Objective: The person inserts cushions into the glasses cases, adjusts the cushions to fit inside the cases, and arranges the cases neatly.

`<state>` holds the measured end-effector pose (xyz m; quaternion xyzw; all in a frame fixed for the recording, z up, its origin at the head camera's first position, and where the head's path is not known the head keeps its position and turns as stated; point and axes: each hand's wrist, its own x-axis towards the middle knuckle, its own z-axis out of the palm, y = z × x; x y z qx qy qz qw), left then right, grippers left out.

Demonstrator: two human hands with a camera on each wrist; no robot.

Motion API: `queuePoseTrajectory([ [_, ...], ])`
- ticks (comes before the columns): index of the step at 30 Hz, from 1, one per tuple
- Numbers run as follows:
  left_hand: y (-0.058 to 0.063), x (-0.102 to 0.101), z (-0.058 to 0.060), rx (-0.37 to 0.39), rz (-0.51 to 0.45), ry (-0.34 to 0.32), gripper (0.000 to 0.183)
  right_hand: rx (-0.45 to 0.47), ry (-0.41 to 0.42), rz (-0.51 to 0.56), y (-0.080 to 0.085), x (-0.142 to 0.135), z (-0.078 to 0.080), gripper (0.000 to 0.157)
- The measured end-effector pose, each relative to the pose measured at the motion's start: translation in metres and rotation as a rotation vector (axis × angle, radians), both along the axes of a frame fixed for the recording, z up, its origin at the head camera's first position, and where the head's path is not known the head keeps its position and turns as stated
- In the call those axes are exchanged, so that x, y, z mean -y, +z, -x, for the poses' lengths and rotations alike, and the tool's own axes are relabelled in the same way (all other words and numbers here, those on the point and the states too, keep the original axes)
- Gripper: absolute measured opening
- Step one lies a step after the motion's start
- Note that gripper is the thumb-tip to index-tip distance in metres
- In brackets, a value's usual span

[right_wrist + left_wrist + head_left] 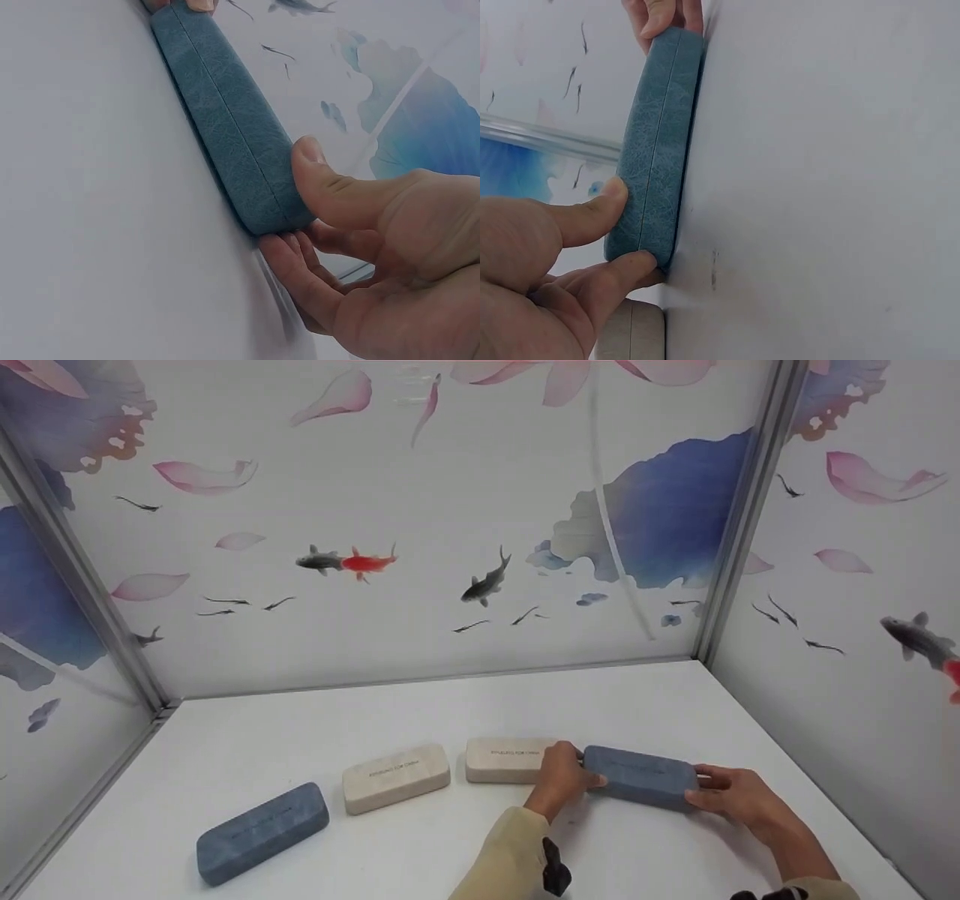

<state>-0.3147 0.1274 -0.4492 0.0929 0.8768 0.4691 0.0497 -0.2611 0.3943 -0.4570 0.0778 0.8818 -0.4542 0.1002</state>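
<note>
A blue glasses case [640,778] lies at the right of the row, with both hands on it. My left hand [561,776] grips its left end, thumb on the front side and fingers around the end. At the other end my right hand [739,801] pinches it between thumb and fingers. A thin lid seam runs along the blue case [654,142] in the left wrist view. In the right wrist view the right thumb [319,176] presses its side while fingertips sit under its end. A cream glasses case [504,761] is partly hidden behind the left hand.
Another cream glasses case [396,780] and a second blue one [262,834] lie further left, angled in a loose arc on the white table [420,855]. Printed panels [420,645] with metal corner posts [739,525] wall the table at the back and sides.
</note>
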Motion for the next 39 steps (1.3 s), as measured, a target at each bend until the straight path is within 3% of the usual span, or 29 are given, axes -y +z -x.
queuePoseTrajectory([
  [9, 0.002, 0.001, -0.002, 0.003, 0.015, 0.013, 0.042, 0.018, 0.024, 0.004, 0.004, 0.003, 0.003, 0.094],
  [18, 0.001, -0.001, -0.008, -0.071, 0.057, 0.059, 0.033, 0.035, 0.017, 0.026, 0.010, 0.010, 0.006, 0.093],
  [24, 0.007, 0.000, -0.013, -0.094, 0.078, 0.050, 0.033, 0.025, -0.051, 0.018, 0.023, 0.016, 0.007, 0.089],
  [27, 0.010, 0.006, -0.015, -0.089, 0.040, 0.016, 0.033, -0.030, -0.073, -0.047, 0.029, 0.021, 0.004, 0.083],
  [32, 0.018, 0.029, -0.011, -0.067, -0.028, -0.031, 0.030, -0.171, -0.018, -0.202, 0.037, 0.039, 0.001, 0.073],
  [39, 0.030, 0.076, 0.001, -0.184, 0.055, -0.017, 0.028, -0.349, 0.081, -0.299, 0.034, 0.080, -0.001, 0.063],
])
